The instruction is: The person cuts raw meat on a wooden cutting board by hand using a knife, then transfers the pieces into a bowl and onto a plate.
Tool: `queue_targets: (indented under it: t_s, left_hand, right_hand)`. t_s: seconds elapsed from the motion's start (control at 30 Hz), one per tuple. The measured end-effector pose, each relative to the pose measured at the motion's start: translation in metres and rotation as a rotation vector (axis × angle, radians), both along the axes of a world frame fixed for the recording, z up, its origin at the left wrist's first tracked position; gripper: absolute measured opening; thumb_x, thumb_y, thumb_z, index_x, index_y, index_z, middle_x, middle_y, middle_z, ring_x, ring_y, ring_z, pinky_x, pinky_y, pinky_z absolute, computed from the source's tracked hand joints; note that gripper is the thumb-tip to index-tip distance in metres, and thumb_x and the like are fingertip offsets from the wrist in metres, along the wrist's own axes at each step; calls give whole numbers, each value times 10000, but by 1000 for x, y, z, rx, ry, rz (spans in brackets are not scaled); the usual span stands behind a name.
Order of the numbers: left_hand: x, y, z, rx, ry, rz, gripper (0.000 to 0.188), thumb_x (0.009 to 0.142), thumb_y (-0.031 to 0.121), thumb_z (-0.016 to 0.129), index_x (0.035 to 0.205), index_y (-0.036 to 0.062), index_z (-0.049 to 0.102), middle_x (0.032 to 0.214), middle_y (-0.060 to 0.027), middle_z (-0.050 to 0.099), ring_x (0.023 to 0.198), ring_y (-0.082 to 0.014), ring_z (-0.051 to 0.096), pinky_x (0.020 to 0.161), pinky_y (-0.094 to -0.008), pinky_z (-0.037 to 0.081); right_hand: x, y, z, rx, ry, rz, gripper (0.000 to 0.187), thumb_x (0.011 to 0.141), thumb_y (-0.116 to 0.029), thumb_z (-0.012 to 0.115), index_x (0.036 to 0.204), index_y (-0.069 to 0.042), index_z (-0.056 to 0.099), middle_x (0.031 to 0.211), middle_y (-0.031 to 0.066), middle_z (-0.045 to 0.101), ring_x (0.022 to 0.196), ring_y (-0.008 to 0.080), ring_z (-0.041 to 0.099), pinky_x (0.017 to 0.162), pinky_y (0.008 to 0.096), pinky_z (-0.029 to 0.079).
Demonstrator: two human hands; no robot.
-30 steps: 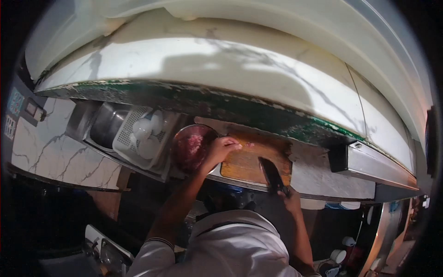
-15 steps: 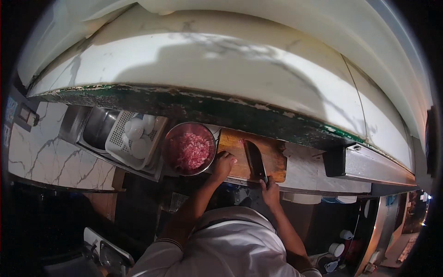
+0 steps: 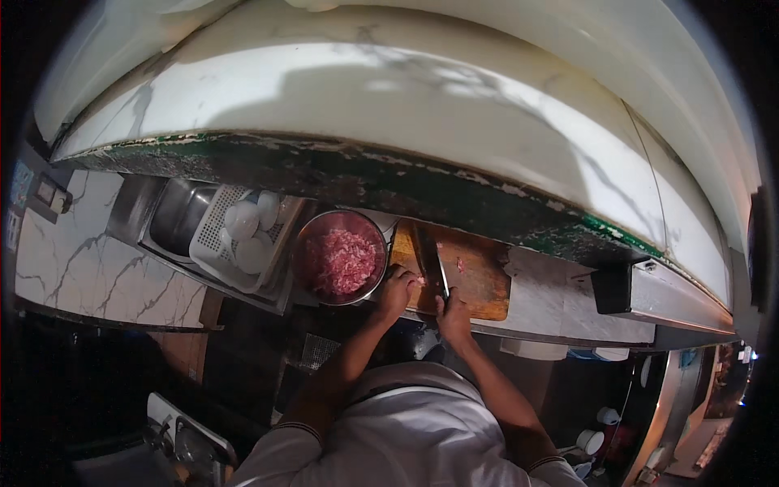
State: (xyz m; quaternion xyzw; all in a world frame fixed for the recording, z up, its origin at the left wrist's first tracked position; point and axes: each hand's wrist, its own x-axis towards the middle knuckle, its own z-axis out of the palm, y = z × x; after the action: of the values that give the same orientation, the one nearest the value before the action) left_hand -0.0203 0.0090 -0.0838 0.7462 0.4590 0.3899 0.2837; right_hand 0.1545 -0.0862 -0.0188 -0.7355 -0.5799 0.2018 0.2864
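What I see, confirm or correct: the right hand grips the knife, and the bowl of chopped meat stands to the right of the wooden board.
The side is wrong: in the head view, the bowl of chopped meat stands to the left of the board. The right hand does grip the knife.

You grip a broad-bladed knife in your right hand over a rectangular brown wooden cutting board, your curled left hand at its near left side. Just left, a round, shiny metal bowl holds chopped pinkish-red meat; beyond, rounded white dishes sit in a white perforated plastic basket beside a steel sink.
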Motion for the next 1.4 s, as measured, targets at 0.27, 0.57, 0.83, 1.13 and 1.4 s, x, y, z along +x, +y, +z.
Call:
queue_targets:
  t_s: [0.27,0.57,0.83,1.13,1.4]
  left_hand:
    - [1,-4,-6,-56,42,17,194,923,21,716,1108,48,765,1094,-171,690,1034,-412,685,867,-498,561]
    - [-9,-3,-15,-52,49,12,193,915,-11,702,1105,6,735,1075,-189,675,991,-414,682,839,-486,561]
    - [-17,-6,-15,-15,-66,-7,166,895,-27,696,1058,-3,720,1059,-200,690,997,-418,690,815,-478,564]
    - [-23,-6,-9,-50,-36,-20,196,885,-40,688,1075,-12,730,1116,-206,683,1002,-425,687,850,-487,567]
    - [-36,-4,-25,-32,6,8,190,908,11,707,1094,16,747,1109,-200,683,984,-420,694,833,-489,575]
  right_hand:
    - [-5,12,-21,-95,-35,-72,309,1061,-242,666,1194,8,543,933,371,715,931,591,702,754,639,541]
    - [-21,4,6,-87,46,-63,272,1063,-195,657,1183,9,523,933,369,707,912,589,698,745,639,533]
    - [-39,26,-19,-26,54,-12,299,1079,-233,638,1203,1,500,940,372,704,909,595,690,744,647,518]
    - [-37,6,-22,-35,38,-61,269,1078,-207,636,1180,8,510,920,373,701,895,599,690,740,641,517]
    - [-43,13,-4,22,123,-61,290,1070,-220,653,1181,14,522,928,380,699,922,600,690,762,645,524]
